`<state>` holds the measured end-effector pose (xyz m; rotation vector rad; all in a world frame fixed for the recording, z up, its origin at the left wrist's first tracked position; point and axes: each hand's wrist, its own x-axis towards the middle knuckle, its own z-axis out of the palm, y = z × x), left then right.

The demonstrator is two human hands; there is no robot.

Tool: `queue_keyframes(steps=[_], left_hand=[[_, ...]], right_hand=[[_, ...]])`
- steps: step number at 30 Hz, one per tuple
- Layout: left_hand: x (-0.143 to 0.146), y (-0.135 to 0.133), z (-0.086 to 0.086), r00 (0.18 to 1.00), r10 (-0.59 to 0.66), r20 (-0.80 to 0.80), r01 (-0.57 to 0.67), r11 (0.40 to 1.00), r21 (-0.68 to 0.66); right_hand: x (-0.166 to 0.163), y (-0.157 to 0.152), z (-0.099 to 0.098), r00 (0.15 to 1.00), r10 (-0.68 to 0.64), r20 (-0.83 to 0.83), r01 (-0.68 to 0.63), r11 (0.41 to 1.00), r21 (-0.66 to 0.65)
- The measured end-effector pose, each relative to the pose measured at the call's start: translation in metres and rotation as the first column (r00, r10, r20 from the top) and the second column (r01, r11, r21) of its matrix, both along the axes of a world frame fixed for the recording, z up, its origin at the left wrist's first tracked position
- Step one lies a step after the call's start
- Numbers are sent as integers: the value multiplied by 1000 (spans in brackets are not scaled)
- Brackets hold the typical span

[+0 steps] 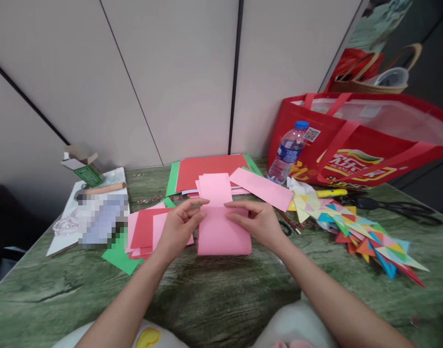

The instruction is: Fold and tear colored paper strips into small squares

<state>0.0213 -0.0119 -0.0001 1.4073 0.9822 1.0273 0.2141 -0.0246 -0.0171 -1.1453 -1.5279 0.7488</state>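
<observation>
A folded sheet of pink paper point(224, 238) lies in front of me, its rounded fold towards me. Narrower pink strips point(214, 186) show beyond its far edge. My left hand point(181, 226) pinches the sheet at its left side, with thumb and forefinger near the upper corner. From the right, my right hand point(258, 223) has its thumb and fingertips on the same sheet, close to its upper edge. What lies under the fingertips is partly hidden. Another pink strip point(263, 188) rests slantwise beyond my right hand.
Red sheets point(210, 170) lie at the back. Cut red and pink pieces point(143, 229) sit left over green paper point(123, 256). At right are a water bottle point(288, 153), red bag point(316, 140), folded colourful paper shapes point(366, 234) and black scissors point(399, 208). A small green box point(87, 171) stands left.
</observation>
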Motion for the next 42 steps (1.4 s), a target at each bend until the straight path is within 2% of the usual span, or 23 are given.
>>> queue_keyframes(steps=[6,20,31,42], left_hand=[[2,-3,3,995,62,-75,-55,994,91],[3,-4,6,979,141,-150,-113,977,180],[3,-7,9,968,216,-127,-180,952,247],[2,-5,4,965,229,-129,-186,942,280]], right_hand=[[0,-2,2,1000,6,1,-6,1000,14],[0,-4,7,1000,-5,-25,4,1000,-23],[2,1,6,973,38,-227,-62,993,-99],[1,-1,9,954,5,-299,-47,990,-133]])
